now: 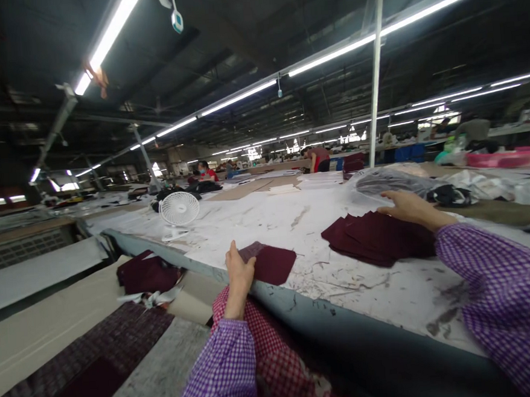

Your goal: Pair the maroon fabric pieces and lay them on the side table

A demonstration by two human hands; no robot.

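On the table's near edge lies a small maroon fabric piece (276,264) with a greyish patch at its far left corner. My left hand (240,273) rests at its left side, thumb and fingers apart, the thumb close to the cloth. Farther right is a fanned pile of maroon fabric pieces (372,238). Over the far right part of that pile, my right hand (408,208) is stretched out, fingers extended and apart. Whether its fingertips touch the top piece I cannot tell.
A small white fan (179,209) stands on the white-covered table (311,210) at left. Clear plastic bags (391,180) and a pink basin (507,156) sit at right. Below left, a maroon cloth bundle (147,273) lies beside fabric lengths. People work farther back.
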